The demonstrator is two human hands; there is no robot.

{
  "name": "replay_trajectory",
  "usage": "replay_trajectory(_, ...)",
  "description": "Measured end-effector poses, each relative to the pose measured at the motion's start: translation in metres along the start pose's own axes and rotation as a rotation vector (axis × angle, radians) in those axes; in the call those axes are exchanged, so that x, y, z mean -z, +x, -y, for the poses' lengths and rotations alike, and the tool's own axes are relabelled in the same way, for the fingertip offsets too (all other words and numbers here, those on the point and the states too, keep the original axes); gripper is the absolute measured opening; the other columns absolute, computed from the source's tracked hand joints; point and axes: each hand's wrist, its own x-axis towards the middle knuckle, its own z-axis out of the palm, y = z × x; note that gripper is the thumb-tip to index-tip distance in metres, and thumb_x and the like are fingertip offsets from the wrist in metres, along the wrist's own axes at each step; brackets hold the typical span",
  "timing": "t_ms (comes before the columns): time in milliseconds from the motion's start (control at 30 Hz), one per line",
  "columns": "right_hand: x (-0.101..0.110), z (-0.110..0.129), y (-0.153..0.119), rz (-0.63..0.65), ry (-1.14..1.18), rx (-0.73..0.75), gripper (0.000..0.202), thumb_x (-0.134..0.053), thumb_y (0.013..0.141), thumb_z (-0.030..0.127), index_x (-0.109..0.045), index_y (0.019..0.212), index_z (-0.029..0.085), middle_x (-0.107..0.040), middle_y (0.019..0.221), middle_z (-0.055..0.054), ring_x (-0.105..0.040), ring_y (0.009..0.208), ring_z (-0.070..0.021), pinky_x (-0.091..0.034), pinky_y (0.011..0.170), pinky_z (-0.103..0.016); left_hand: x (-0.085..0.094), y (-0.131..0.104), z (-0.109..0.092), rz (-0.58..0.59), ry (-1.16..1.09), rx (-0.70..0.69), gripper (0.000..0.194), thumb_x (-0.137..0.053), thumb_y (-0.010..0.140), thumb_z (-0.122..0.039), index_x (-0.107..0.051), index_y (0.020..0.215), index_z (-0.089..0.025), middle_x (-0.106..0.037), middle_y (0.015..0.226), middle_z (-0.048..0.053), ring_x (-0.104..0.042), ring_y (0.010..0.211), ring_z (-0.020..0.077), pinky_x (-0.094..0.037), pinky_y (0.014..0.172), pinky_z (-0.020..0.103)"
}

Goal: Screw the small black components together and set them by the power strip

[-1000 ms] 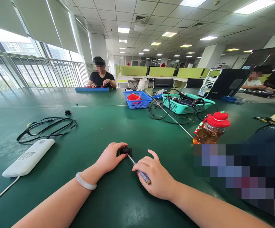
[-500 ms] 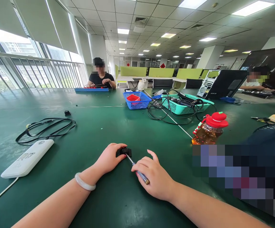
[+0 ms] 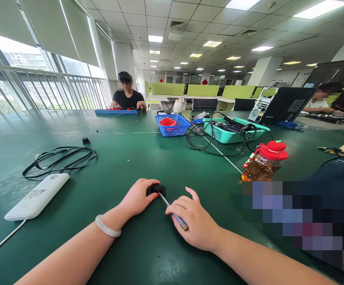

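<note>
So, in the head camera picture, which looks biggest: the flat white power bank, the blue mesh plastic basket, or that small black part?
1. Flat white power bank, though it lies nearer the camera.
2. Blue mesh plastic basket.
3. Small black part, pinched by the left hand.

- Single head-worn view, looks forward and down along the green table [image 3: 166, 158].
- Hands close at bottom; far office behind.

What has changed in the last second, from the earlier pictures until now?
Almost nothing. The left hand still pins the small black part to the green table, and the right hand still holds the screwdriver with its tip at the part. The slight shifts look like head movement only. The white power bank, black cable and red-capped bottle stay in place.
</note>
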Motion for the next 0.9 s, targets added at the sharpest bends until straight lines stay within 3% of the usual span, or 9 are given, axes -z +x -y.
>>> replay_trajectory(900,0.0020,0.0026,0.0022,0.009,0.001,-0.009,0.012,-0.056,0.085,0.020,-0.059,0.096,0.025,-0.067,0.085,0.001,-0.058,0.089,-0.0168,-0.019,0.111,-0.056,0.0014,-0.0014,-0.0018,0.001,-0.016,0.004,0.039,-0.061,0.079,-0.030,-0.063,0.118,-0.026,-0.067,0.116,0.006,-0.057,0.112,0.0251,-0.044,0.101,0.041)
